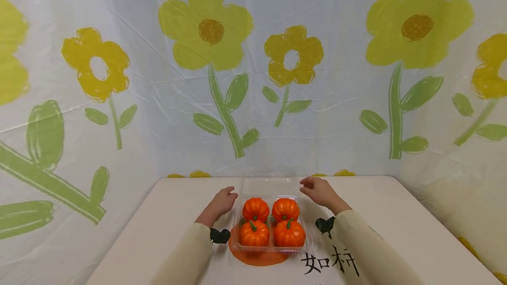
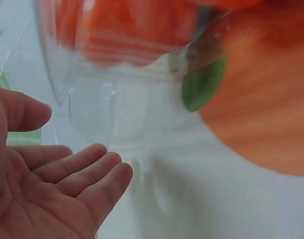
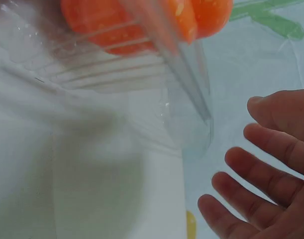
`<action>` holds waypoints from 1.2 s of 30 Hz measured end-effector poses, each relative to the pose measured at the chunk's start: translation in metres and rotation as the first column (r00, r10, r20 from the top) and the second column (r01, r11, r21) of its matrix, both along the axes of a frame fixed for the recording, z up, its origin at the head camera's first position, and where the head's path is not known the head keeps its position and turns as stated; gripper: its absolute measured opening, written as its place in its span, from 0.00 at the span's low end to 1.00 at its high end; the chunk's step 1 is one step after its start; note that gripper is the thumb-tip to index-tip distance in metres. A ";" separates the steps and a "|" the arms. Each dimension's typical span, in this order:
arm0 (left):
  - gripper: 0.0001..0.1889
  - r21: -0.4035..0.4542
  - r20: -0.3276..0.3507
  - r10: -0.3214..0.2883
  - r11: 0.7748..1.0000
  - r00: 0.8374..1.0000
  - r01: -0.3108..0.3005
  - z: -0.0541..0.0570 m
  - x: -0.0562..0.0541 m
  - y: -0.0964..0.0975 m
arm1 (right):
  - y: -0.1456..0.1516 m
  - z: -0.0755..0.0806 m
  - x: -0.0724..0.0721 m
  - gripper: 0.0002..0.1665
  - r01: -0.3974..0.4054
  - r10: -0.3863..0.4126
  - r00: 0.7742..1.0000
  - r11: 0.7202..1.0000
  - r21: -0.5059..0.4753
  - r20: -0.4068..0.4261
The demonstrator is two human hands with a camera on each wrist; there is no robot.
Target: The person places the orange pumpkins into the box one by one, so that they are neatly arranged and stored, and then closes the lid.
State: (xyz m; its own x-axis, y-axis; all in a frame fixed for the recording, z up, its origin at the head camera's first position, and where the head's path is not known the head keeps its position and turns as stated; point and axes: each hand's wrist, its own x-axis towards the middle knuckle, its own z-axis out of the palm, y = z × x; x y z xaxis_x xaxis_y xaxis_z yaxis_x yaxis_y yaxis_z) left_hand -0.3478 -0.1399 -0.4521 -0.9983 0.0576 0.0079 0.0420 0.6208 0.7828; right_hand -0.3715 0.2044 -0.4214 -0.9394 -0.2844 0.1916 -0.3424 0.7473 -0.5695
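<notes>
A clear plastic clamshell box stands on the table with its lid raised toward the back. Inside sit several small orange pumpkins, among them a front left one and a front right one with green stems. My left hand hovers beside the box's back left corner, and its fingers are extended and hold nothing in the left wrist view. On the other side, my right hand is near the lid's right edge. Its spread fingers are apart from the plastic.
The white table carries a printed orange shape under the box and black brush characters at the front right. Behind it hangs a flower-printed cloth, which also runs along both sides.
</notes>
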 end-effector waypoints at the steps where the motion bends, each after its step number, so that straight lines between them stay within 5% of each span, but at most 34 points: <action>1: 0.28 -0.006 -0.005 0.004 1.000 1.000 -0.004 0.000 -0.002 -0.001 | 0.000 -0.001 -0.001 0.19 0.008 -0.008 1.000 1.000 -0.007 0.008; 10: 0.26 -0.050 -0.003 0.024 0.998 1.000 -0.024 0.001 -0.013 -0.004 | 0.001 -0.008 -0.009 0.30 0.057 -0.053 0.993 0.998 -0.030 0.101; 24: 0.22 -0.054 0.025 0.007 0.999 1.000 -0.006 -0.006 -0.020 0.008 | -0.001 -0.012 -0.009 0.28 0.093 -0.050 0.953 0.987 -0.130 0.298; 36: 0.14 -0.050 0.007 -0.027 0.998 1.000 0.027 -0.007 -0.023 0.011 | 0.001 -0.016 -0.008 0.27 0.040 0.001 0.960 0.989 -0.140 0.279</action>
